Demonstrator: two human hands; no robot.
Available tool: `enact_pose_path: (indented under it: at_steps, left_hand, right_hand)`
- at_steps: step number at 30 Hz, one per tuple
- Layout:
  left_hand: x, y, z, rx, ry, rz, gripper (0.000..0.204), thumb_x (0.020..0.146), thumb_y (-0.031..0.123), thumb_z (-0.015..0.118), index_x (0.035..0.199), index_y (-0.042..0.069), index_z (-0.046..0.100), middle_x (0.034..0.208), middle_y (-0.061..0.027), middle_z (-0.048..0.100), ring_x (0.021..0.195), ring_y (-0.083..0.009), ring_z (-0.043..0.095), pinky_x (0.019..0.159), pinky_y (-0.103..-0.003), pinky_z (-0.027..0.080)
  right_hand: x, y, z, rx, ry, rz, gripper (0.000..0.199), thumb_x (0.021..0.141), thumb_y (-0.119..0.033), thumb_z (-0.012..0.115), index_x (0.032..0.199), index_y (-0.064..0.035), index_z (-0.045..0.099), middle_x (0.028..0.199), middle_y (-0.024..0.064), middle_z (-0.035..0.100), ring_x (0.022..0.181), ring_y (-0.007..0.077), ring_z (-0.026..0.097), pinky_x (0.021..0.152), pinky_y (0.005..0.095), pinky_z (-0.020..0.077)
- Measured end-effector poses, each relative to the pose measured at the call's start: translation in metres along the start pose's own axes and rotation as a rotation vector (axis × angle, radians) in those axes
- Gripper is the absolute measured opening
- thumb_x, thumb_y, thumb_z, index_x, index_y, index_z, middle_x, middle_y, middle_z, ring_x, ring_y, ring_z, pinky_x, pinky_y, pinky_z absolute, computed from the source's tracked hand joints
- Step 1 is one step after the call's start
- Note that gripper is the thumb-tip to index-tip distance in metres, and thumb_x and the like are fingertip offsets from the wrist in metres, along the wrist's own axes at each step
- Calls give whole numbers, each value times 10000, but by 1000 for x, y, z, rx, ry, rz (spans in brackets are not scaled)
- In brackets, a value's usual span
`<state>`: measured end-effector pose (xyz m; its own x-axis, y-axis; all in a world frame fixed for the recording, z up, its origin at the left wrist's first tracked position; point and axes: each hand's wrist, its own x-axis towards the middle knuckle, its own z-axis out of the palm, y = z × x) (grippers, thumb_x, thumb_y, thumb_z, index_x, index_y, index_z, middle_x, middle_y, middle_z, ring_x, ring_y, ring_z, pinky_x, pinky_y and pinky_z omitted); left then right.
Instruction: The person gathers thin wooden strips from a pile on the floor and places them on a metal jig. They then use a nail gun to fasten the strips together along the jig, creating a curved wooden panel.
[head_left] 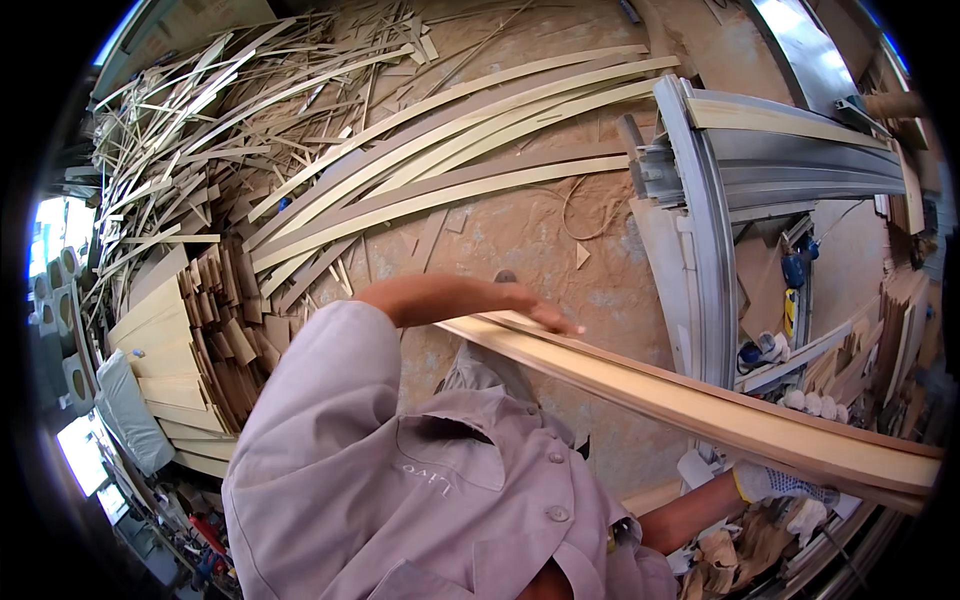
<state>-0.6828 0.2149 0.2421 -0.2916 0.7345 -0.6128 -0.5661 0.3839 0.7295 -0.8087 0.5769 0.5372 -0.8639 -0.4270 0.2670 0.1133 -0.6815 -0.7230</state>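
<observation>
Long, pale wooden boards (700,388) with darker edges run from in front of my body to the far right, lying against one another. My left hand (545,312) is bare and reaches across their near-body end, fingers stretched out over the far edge. Whether its fingertips touch the wood I cannot tell. Farther along, my right hand (780,483) wears a white dotted glove with a yellow cuff. It holds the boards from beneath at their near edge, and some of its fingers are hidden.
Several long strips (480,135) lie on the dusty floor (520,230), beside a tangled heap of offcuts (200,130). A grey metal frame (705,230) stands at the right. Stacked brown pieces (215,320) sit left of me; a blue power tool (795,265) is behind the frame.
</observation>
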Motion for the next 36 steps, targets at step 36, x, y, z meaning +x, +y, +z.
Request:
enact_pose_path:
  at_steps: [36]
  left_hand:
    - [-198, -128, 138, -317, 364, -24, 1040, 867, 825, 470, 1480, -15, 460, 1427, -189, 541, 1339, -279, 477, 1132, -421, 353]
  right_hand:
    - [54, 274, -158, 490, 228, 297, 792, 780, -854, 605, 1068, -119, 664, 911, 69, 671, 824, 252, 619, 759, 436, 502]
